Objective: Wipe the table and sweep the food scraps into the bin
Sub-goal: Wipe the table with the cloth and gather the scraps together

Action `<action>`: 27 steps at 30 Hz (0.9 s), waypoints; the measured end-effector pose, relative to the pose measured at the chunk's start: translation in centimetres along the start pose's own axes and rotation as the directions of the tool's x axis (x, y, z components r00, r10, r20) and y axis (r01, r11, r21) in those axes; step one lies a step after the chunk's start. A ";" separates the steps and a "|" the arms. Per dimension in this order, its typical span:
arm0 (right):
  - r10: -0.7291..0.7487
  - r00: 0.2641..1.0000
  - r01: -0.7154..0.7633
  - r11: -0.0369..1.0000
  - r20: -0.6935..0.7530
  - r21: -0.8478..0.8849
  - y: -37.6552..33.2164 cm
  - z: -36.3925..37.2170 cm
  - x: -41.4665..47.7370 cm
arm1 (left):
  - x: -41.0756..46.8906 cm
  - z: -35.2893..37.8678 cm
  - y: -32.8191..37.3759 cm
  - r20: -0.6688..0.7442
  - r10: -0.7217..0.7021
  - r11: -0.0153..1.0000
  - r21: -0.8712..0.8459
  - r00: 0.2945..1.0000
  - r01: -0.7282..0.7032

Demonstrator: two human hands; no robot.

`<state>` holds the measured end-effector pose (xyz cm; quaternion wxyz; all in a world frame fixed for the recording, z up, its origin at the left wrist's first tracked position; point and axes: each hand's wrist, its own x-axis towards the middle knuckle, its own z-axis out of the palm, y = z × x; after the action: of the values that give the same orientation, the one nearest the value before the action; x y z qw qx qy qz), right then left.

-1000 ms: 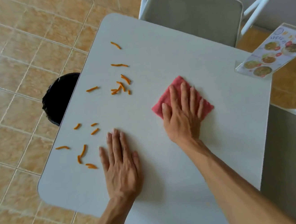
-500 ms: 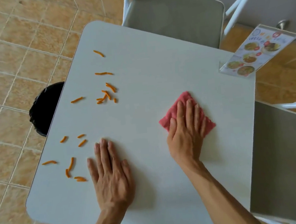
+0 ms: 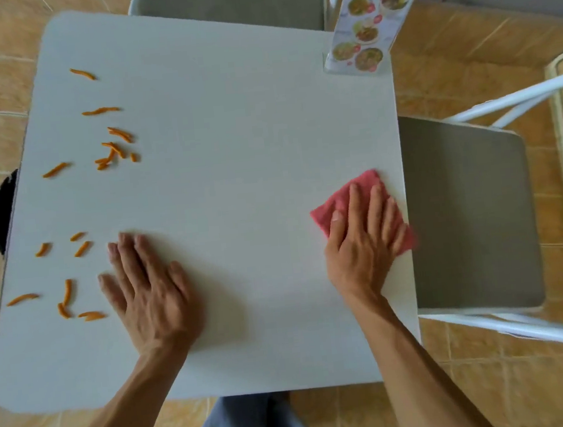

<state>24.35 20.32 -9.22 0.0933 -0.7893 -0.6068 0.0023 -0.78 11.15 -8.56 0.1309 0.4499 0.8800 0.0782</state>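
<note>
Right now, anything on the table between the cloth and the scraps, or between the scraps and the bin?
Only the left hand, flat on the table between the pink cloth at the right edge and the near orange scraps. Nothing lies between the scraps and the black bin below the left edge.

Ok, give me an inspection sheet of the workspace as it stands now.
Surface: white table, bare in the middle and right.
Job's things: orange scraps scattered along the left side; pink cloth at the right edge; black bin on the floor left of the table, mostly hidden.
Clutter: menu stand at the far right corner.
Grippers: left hand flat on the table beside the scraps; right hand flat on the cloth.
Cables: nothing seen.
Surroundings: chairs at the right and far sides; tiled floor.
</note>
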 end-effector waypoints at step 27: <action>0.025 0.988 -0.027 1.000 0.154 0.012 9.9 -4.4 -14.7 | -9.0 1.4 0.5 0.073 0.236 0.972 0.006 0.969 -0.237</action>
<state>30.45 3.19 -7.99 0.0517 -0.7940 -0.6018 0.0687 5.09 4.20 -8.29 0.1486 0.5549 0.8155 0.0706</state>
